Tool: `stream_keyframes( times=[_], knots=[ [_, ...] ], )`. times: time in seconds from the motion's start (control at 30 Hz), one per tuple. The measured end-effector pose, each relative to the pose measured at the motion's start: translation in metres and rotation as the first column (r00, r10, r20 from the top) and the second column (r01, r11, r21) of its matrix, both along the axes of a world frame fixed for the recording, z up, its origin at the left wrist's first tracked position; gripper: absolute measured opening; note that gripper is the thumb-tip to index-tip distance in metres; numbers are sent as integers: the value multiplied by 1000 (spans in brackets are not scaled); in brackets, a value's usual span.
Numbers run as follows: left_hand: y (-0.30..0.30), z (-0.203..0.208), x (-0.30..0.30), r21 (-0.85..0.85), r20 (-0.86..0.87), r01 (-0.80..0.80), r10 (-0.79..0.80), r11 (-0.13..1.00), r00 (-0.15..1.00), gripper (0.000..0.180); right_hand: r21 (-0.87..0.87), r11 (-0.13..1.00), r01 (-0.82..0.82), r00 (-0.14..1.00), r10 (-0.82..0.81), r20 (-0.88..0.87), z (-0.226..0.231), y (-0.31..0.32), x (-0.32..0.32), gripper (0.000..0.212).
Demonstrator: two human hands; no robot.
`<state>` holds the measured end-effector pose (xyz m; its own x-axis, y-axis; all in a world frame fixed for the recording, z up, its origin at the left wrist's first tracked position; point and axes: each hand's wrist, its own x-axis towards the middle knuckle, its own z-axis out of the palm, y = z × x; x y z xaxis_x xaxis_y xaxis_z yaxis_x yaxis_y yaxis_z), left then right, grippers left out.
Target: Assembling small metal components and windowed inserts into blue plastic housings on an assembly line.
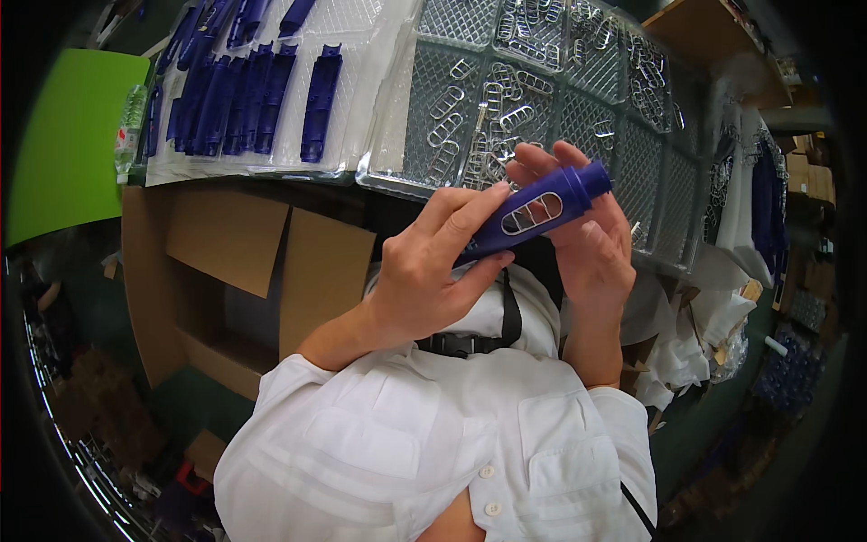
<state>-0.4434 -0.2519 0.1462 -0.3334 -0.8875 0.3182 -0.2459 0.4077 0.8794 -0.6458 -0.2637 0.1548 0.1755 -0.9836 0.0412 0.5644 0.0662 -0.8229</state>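
Note:
My left hand point(424, 262) is closed round the lower part of a dark blue plastic tube-shaped casing point(578, 197), fingers on top and thumb beneath. The casing tilts up to the right and ends in a narrower neck. On its upper face sits a silver oval frame point(533, 215) with crossbars. Behind the neck end, my right hand point(596, 248) has its palm turned toward the casing and its fingers apart, lightly bent. Whether those fingertips touch the casing I cannot tell. Beyond both hands, loose silver frames point(443, 129) of the same kind lie in a clear compartment tray point(582, 117).
At the far left, several blue casings point(321, 104) lie on a white textured tray point(361, 54). An open cardboard box point(144, 271) stands below the table edge on my left. A green panel point(72, 135) and a plastic bottle point(131, 126) are further left. Crumpled plastic bags point(677, 361) hang at right.

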Motion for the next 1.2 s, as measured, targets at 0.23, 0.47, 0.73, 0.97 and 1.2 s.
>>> stream_keyframes(
  times=[0.23, 0.47, 0.73, 0.97, 1.2],
  knots=[
    [-3, 3, -9, -43, -24, -89, 88, 995, 996, 66, 14, 998, 60, 995, -59, -84, 0, -3, 4, 55],
    [-5, 5, -10, -18, 14, -94, 94, 995, 995, 67, 97, 994, 44, 997, -36, -75, -4, -12, 1, 57],
    [-9, 1, -14, -15, 51, -90, 91, 996, 995, 65, 86, 996, 11, 1000, -10, -5, -15, -17, -5, 57],
    [-8, -1, -16, 102, 40, -50, 46, 994, 998, 66, 55, 998, 31, 999, -29, -23, -15, -14, -11, 57],
    [-4, -2, -13, 530, -304, 143, 30, 836, 952, 47, -26, 999, 47, 999, -48, -14, -16, -2, -10, 53]
  ],
)
